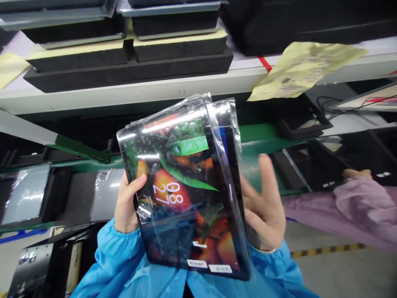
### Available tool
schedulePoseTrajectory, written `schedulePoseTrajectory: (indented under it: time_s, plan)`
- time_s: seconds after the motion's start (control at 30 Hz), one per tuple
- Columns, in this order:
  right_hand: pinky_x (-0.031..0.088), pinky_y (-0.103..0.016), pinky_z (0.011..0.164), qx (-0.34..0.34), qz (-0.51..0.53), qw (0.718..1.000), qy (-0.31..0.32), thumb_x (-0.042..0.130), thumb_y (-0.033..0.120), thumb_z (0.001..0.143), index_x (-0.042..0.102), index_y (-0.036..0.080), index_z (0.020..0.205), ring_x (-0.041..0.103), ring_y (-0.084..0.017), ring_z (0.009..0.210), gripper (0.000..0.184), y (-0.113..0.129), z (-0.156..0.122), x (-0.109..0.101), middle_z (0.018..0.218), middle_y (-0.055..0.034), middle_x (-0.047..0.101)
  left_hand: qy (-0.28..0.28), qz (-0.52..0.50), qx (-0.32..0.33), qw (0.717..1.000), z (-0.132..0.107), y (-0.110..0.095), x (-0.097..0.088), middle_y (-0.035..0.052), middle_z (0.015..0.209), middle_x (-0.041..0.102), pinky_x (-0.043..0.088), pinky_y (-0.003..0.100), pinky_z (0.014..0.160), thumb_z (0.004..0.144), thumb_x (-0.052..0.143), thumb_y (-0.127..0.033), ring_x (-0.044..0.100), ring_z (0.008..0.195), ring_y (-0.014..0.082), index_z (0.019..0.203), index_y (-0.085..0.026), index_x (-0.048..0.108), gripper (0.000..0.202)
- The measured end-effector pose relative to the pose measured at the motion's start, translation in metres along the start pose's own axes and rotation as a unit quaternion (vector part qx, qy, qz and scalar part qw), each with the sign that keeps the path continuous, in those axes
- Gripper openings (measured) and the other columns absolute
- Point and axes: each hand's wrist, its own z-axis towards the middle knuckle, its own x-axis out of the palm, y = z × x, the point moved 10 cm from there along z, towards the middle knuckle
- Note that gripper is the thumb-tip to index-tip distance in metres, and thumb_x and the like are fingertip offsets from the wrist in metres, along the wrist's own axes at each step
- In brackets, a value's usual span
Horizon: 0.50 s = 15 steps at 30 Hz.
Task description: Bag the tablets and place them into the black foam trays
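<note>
At mid-frame a bagged tablet [186, 194] was held up, its lit screen facing the camera. I judged this a holding-and-checking step. The left hand [125, 207] gripped its left edge, thumb across the film. The right hand [263, 211] stood open at the right edge, fingers spread. The glossy bag looked slippery, so any next move called for a second firm hold. Across the top a shelf [155, 91] carried black foam trays [124, 62] and a yellow paper [304, 66], with a green conveyor [257, 136] below and a purple sleeve [356, 203] at right.

The tablet [186, 198], sealed in a glossy clear plastic bag [231, 124], stands upright, slightly tilted, in the air. Its lit screen shows fruit, green leaves and "08 27"; two white labels sit near its bottom edge.
</note>
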Motion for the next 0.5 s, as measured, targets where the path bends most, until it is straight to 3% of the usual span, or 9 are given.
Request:
schedulePoseTrajectory:
  time_s: [0.07,0.17,0.33,0.5]
  plan:
    - [0.055,-0.056,0.111,-0.005,0.059,0.998,0.019,0.058,0.044,0.1,0.027,0.043,0.164,0.065,-0.032,0.131,0.071,0.005,-0.001,0.009,0.152,-0.0024,0.059,-0.005,0.005,0.013,1.0,-0.003,-0.005,0.0,-0.0025,0.087,0.083,0.068,0.039,0.093,0.064,0.094,-0.024,0.081,0.096,0.0277,0.102,-0.026,0.077,0.041]
    - [0.054,-0.053,0.114,0.0,0.08,0.997,0.016,0.057,0.037,0.102,0.043,0.039,0.158,0.065,-0.032,0.13,0.058,0.008,-0.001,0.013,0.15,-0.0023,0.061,-0.001,0.005,0.02,1.0,-0.006,-0.008,0.001,-0.0027,0.095,0.084,0.067,0.04,0.097,0.066,0.093,-0.023,0.081,0.1,0.0275,0.105,-0.028,0.078,0.042]
    - [0.049,-0.057,0.118,0.041,0.017,0.999,-0.016,0.066,0.034,0.1,0.042,0.038,0.159,0.055,-0.034,0.14,0.064,0.009,-0.005,0.008,0.149,-0.0021,0.062,0.004,0.011,0.022,1.0,-0.007,-0.01,0.002,-0.004,0.1,0.084,0.068,0.043,0.097,0.067,0.093,-0.024,0.08,0.102,0.0292,0.107,-0.031,0.079,0.043]
    - [0.047,-0.056,0.119,0.05,0.014,0.998,-0.034,0.066,0.034,0.1,0.047,0.045,0.155,0.053,-0.034,0.142,0.059,0.016,-0.007,0.009,0.149,0.0016,0.061,0.025,0.02,0.013,0.999,-0.007,-0.008,0.005,-0.0048,0.098,0.084,0.067,0.045,0.099,0.07,0.091,-0.025,0.08,0.105,0.0297,0.11,-0.033,0.078,0.042]
